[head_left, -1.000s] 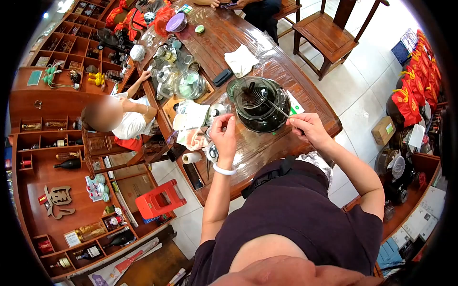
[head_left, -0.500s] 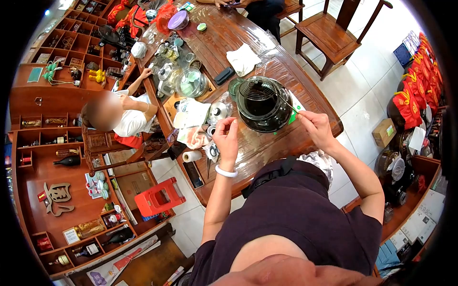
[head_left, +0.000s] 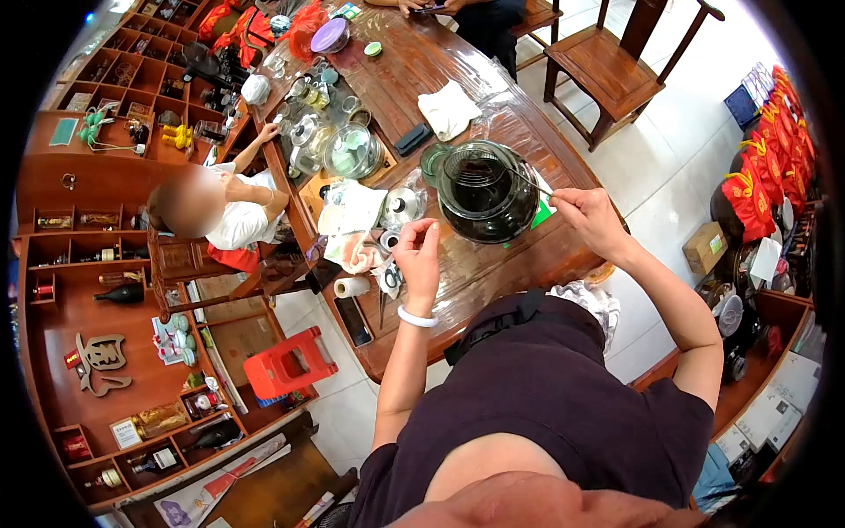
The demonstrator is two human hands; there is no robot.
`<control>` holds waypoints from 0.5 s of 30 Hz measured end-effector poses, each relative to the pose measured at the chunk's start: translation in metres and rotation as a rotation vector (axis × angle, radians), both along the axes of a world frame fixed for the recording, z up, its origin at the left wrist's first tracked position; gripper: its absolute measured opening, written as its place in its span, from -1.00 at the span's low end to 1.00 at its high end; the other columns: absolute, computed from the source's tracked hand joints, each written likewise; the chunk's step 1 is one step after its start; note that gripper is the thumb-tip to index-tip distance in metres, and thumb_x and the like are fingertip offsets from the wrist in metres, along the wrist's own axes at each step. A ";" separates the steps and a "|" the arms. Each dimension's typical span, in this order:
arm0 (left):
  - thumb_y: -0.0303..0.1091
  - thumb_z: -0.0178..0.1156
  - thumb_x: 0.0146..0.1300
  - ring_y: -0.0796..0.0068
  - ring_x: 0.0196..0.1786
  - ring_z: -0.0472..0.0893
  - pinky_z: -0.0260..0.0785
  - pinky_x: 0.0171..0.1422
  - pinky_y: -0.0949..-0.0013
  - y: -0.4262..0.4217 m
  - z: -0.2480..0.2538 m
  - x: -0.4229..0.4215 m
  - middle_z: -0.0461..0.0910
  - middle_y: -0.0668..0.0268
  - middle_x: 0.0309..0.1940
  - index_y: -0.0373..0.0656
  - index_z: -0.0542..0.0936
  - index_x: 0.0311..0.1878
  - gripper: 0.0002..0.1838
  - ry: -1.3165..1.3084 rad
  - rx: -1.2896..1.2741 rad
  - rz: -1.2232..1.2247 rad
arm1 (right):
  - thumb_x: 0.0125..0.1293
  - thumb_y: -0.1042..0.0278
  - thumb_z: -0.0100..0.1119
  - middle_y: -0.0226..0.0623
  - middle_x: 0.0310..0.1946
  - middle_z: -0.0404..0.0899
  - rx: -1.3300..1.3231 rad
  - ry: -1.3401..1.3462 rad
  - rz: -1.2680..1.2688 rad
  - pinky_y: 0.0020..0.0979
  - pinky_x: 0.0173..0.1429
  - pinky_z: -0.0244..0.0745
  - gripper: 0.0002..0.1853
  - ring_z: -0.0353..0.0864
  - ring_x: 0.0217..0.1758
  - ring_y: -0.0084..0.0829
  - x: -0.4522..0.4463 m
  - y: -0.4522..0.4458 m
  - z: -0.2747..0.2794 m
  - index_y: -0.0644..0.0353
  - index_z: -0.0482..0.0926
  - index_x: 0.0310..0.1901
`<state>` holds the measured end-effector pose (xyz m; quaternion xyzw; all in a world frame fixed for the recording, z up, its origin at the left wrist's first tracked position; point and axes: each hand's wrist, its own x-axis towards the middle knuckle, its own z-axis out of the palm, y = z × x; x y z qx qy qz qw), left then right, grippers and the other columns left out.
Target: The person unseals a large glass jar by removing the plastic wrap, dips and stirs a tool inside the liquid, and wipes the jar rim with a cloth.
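My right hand (head_left: pixel 588 218) pinches the end of a thin metal handle (head_left: pixel 539 187) that reaches into a large glass jar (head_left: pixel 489 216) of dark liquid. A coiled wire shape shows inside the jar's mouth. My left hand (head_left: pixel 418 260), with a white bracelet (head_left: pixel 417 319) on the wrist, is raised above the table edge left of the jar. Its thumb and fingertips press together; whatever they may hold is too small to tell. A smaller green glass vessel (head_left: pixel 432 162) touches the jar's upper left side.
On the wooden table (head_left: pixel 546 145) are a white cloth (head_left: pixel 448 111), a black case (head_left: pixel 413 139), a glass bowl (head_left: pixel 351 151), a kettle (head_left: pixel 402 206), a paper roll (head_left: pixel 352 287) and a phone (head_left: pixel 354 320). Someone in white (head_left: pixel 242 207) sits at the left; another person's hands (head_left: pixel 437 7) show at the top.
My right hand has moved right and slightly up with the handle. The dark clump seen earlier on the wire coil no longer shows above the liquid. My left hand has barely moved.
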<state>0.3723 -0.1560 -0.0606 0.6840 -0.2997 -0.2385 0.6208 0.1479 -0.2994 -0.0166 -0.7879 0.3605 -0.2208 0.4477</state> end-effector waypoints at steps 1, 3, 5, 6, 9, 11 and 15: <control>-0.47 0.14 0.11 0.75 -0.46 0.36 0.20 -0.37 0.66 0.001 -0.001 0.000 0.44 0.48 -0.50 -0.28 0.52 -0.37 -0.93 0.002 -0.002 0.004 | 0.13 0.38 0.02 0.04 -0.63 0.39 -0.002 0.002 0.004 -0.34 -0.49 0.30 -0.82 0.40 -0.63 -0.12 0.000 0.000 0.001 0.36 0.50 -0.41; -0.46 0.14 0.12 0.76 -0.49 0.34 0.19 -0.39 0.67 0.003 -0.002 -0.001 0.44 0.50 -0.54 -0.27 0.53 -0.38 -0.93 -0.008 0.006 0.004 | 0.12 0.38 0.03 0.04 -0.62 0.41 0.007 0.026 0.007 -0.33 -0.48 0.31 -0.82 0.42 -0.62 -0.11 0.000 0.000 0.002 0.35 0.50 -0.40; -0.46 0.14 0.12 0.77 -0.49 0.34 0.18 -0.39 0.67 0.003 0.001 -0.002 0.44 0.50 -0.54 -0.27 0.53 -0.38 -0.93 -0.021 0.007 0.008 | 0.12 0.38 0.03 0.04 -0.61 0.41 -0.007 0.019 0.001 -0.32 -0.47 0.32 -0.83 0.43 -0.60 -0.10 0.001 0.001 -0.001 0.34 0.51 -0.40; -0.46 0.14 0.12 0.78 -0.49 0.33 0.17 -0.40 0.67 0.004 0.001 -0.002 0.44 0.51 -0.55 -0.26 0.53 -0.38 -0.93 -0.035 0.009 0.010 | 0.12 0.38 0.03 0.04 -0.60 0.42 -0.021 0.010 -0.007 -0.31 -0.46 0.33 -0.83 0.44 -0.59 -0.09 0.001 0.001 -0.002 0.33 0.51 -0.40; -0.47 0.14 0.11 0.72 -0.36 0.41 0.24 -0.25 0.63 0.008 0.002 -0.002 0.50 0.44 -0.44 -0.30 0.55 -0.34 -0.91 0.033 0.058 0.006 | 0.13 0.38 0.03 0.04 -0.59 0.43 -0.098 0.028 0.010 -0.29 -0.45 0.34 -0.83 0.45 -0.54 -0.07 0.000 -0.002 0.000 0.32 0.51 -0.41; -0.47 0.14 0.11 0.72 -0.37 0.41 0.23 -0.25 0.63 0.010 -0.002 -0.002 0.50 0.44 -0.44 -0.30 0.55 -0.34 -0.90 0.044 0.049 0.002 | 0.13 0.38 0.03 0.03 -0.58 0.43 -0.137 0.041 0.016 -0.27 -0.45 0.34 -0.84 0.46 -0.53 -0.06 0.001 -0.004 0.003 0.32 0.51 -0.43; -0.46 0.14 0.12 0.73 -0.38 0.40 0.23 -0.28 0.64 0.014 -0.008 -0.001 0.50 0.45 -0.45 -0.30 0.55 -0.33 -0.89 0.114 0.053 0.016 | 0.11 0.39 0.04 -0.06 -0.61 0.45 -0.363 0.047 0.033 -0.22 -0.46 0.35 -0.87 0.46 -0.53 -0.08 0.002 -0.005 -0.001 0.26 0.49 -0.45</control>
